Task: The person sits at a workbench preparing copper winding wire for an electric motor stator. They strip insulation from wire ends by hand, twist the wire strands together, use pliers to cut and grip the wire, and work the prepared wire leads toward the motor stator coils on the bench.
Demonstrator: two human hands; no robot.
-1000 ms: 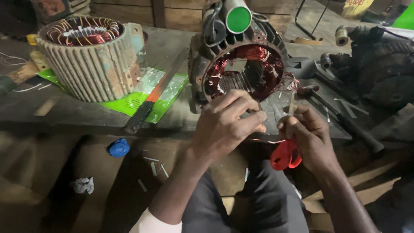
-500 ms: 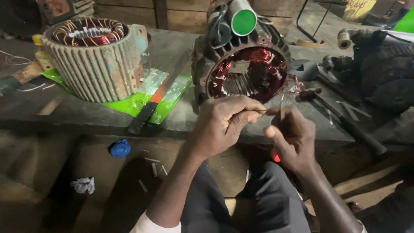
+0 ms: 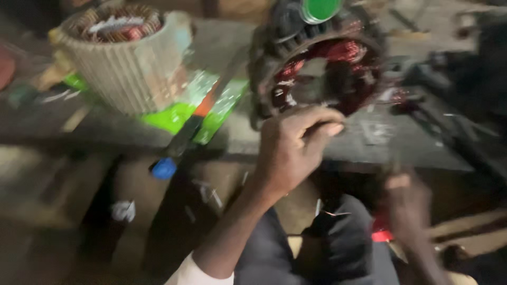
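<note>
Ribbed housing: pale grey finned motor stator (image 3: pixel 127 63) stands upright at far left on the workbench (image 3: pixel 369 142), with copper-red and white windings showing at its open top.
Green sheet: bright green flat printed sheet (image 3: pixel 174 116) lies under and just right of the ribbed housing; a second green strip (image 3: pixel 222 113) lies beside it, shape rectangular, print too blurred to make out.
Long tool: dark bar with an orange-red stretch (image 3: pixel 198 119) lies across the green sheet, running from far right toward the near left edge of the bench.
Blue piece: small round blue object (image 3: pixel 165 169) sits below the bench edge, near the tool's lower end.
Open stator: dark round motor body (image 3: pixel 317 68) lies on its side at centre right of the bench, its opening facing the person, shiny red windings lining the inside; a green round cap (image 3: pixel 320 9) sits at its top.
Left hand: left hand (image 3: pixel 293 148) is raised just in front of the open stator's lower rim, fingers curled and pinched together at the tips; what they pinch is too small and blurred to tell.
Right hand: right hand (image 3: pixel 406 203) hangs lower at near right, heavily blurred; finger state cannot be told.
Red object: small red thing (image 3: pixel 380 232) shows just beside the right hand, below the bench.
</note>
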